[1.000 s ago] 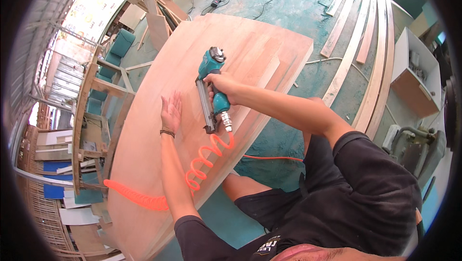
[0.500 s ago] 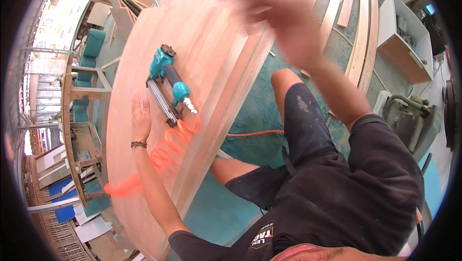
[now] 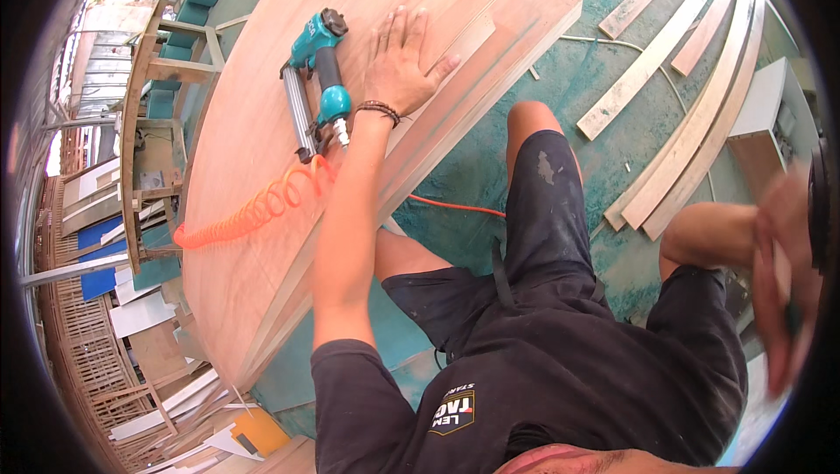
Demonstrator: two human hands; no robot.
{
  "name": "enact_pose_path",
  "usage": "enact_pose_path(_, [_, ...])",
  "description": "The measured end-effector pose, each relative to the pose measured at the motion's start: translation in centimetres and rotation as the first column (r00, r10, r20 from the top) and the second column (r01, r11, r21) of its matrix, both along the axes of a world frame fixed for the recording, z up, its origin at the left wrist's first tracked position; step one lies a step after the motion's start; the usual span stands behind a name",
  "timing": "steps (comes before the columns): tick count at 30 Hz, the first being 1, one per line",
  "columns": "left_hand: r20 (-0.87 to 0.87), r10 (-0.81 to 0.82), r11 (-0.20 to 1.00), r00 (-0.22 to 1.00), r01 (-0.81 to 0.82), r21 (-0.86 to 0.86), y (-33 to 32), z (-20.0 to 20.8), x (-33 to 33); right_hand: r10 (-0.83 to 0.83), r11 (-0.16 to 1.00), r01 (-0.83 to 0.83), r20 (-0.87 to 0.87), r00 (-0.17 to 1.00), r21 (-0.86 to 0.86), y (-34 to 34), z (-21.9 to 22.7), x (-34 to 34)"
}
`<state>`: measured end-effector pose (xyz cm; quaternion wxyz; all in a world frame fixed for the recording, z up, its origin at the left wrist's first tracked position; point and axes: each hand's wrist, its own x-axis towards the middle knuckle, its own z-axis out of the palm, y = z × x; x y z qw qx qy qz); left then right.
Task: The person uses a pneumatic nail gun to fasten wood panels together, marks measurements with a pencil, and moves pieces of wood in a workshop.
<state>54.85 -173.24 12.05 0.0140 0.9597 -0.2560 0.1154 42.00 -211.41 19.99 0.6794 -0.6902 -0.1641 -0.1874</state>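
My left hand (image 3: 404,65) lies flat with fingers spread on a large pale wooden panel (image 3: 254,80), on a raised strip (image 3: 468,41) along its near edge. Just left of that hand, a teal and black pneumatic nail gun (image 3: 322,72) rests on its side on the panel. From its silver fitting an orange coiled air hose (image 3: 254,212) runs across the wood, partly behind my left forearm. Far off to the right, my right hand (image 3: 781,273) is raised and smeared by motion. A small dark patch shows at its fingers; I cannot make out what it is.
Several long wooden strips (image 3: 665,54) lie on the green-stained floor at the right. Behind them stands a white box-like cabinet (image 3: 770,115). A timber frame (image 3: 144,124) and offcuts (image 3: 149,317) fill the left side. An orange hose (image 3: 455,205) crosses the floor by my legs.
My right hand has swung from the panel's far corner out to the far right. My left hand has moved from left of the nail gun to its right, onto the raised strip.
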Motion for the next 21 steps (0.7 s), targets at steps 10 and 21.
enact_pose_path(10, [-0.011, 0.018, 1.000, 1.000, -0.018, -0.007, -1.2, 0.0, 0.3, 0.357, 0.922, -0.353, -0.004, 0.934, -0.162, 8.9, -7.7, 21.5])
enact_pose_path(21, [-0.027, 0.052, 0.998, 0.998, -0.052, -0.024, -0.9, 0.1, -0.2, 0.278, 0.791, -0.286, -0.099, 0.955, -0.541, 10.5, -7.4, 21.8])
